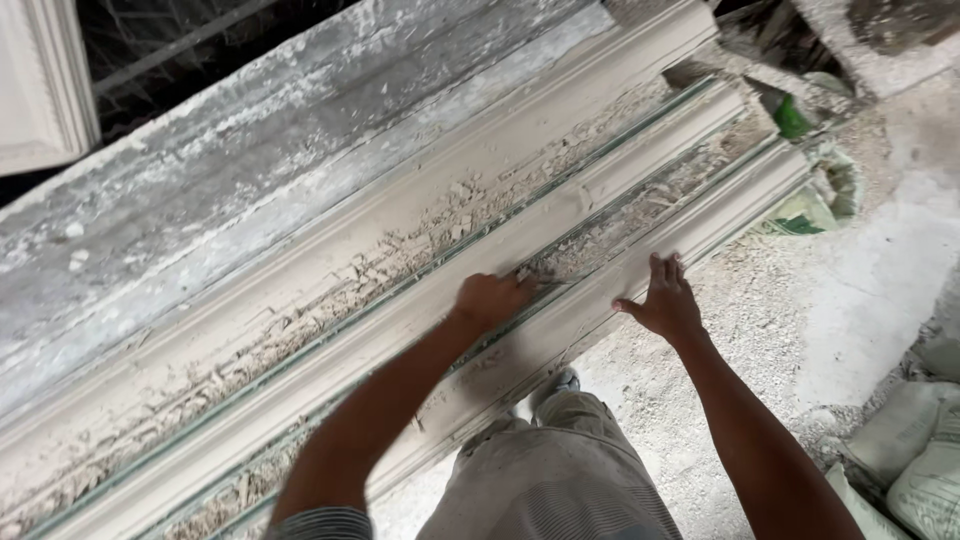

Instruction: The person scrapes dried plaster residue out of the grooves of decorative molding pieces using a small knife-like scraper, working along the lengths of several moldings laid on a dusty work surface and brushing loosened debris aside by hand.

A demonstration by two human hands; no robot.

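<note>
The long plaster moulding (400, 300) is lying across the view, running from the lower left corner up to the upper right, and both hands are on it now. The left hand (492, 300) is pressing down into the moulding's middle channel, fingers curled on the rough fibre-and-plaster fill (590, 235) packed there, so it is bunched and gripping nothing separate that I can make out. The right hand (665, 298) is lying flat and spread on the moulding's near edge, thumb sticking out to the side, palm down. The two hands are sitting apart, the right one just beyond the left along the moulding.

Behind the moulding, a grey, dusty slab (250, 170) is running alongside it. At the moulding's far end, green and white sacks (815, 190) are lying crumpled on the ground. Below the moulding's near edge, the person's grey trousers (545, 480) and one shoe (560, 382) are showing on the gritty floor (850, 300). Well off to the right of the moulding, pale bags (915, 450) are slumping in the lower corner. A white framed panel (40, 80) is leaning at the top left, beyond the slab.
</note>
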